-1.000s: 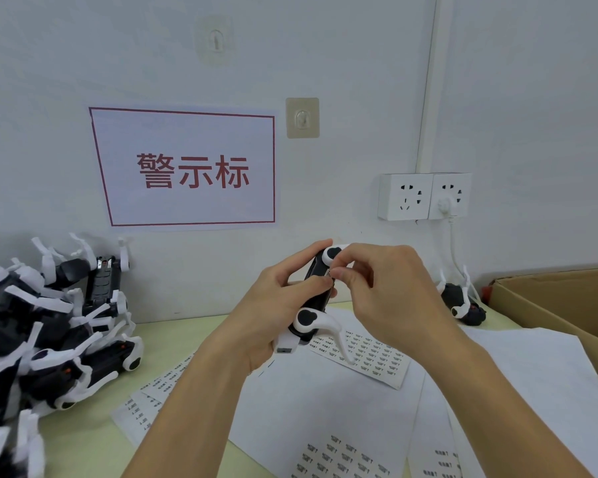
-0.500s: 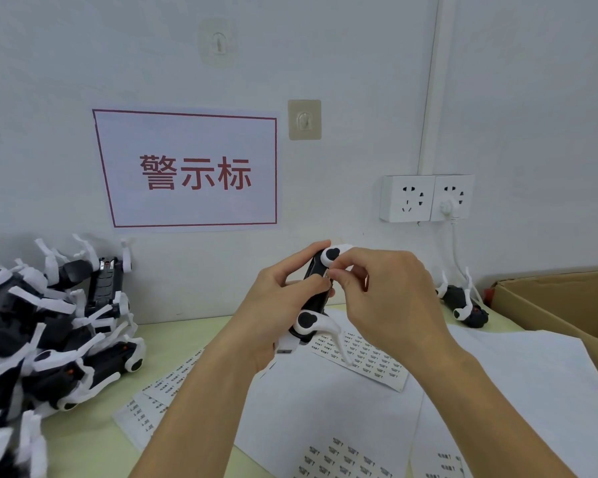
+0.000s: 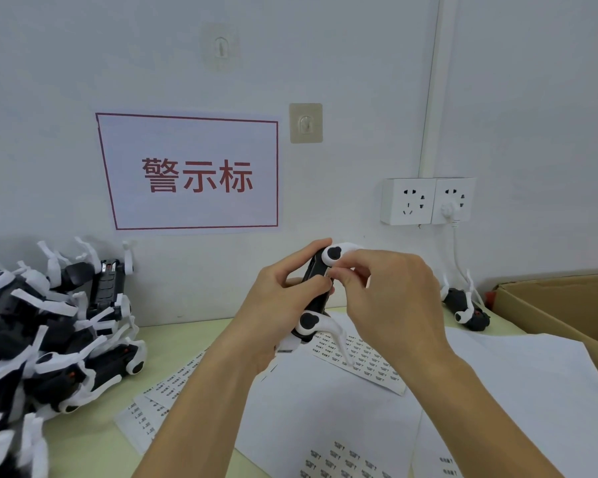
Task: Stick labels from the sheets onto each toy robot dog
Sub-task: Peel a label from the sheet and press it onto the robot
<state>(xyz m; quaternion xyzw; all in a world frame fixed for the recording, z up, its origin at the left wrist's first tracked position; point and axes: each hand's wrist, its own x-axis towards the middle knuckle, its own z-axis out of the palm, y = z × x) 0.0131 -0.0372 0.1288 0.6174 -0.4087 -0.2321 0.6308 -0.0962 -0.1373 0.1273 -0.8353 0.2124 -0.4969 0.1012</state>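
Fingers (image 3: 320,286) of the left hand (image 3: 277,305) grip one toy robot dog (image 3: 316,288); the right hand (image 3: 390,298) pinches at its body above several label sheets (image 3: 363,360).

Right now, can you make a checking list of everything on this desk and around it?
Surface: pale green table, mostly covered in paper.
Job's things: toy robot dog held up; label sheets beneath; pile of dogs at left; one dog by the wall.
Clutter: cardboard box at right.
Hands: left hand grips the dog; right hand pinches at its side.
Cables: white cord plugged into socket.
Surroundings: red-lettered sign, wall hooks.
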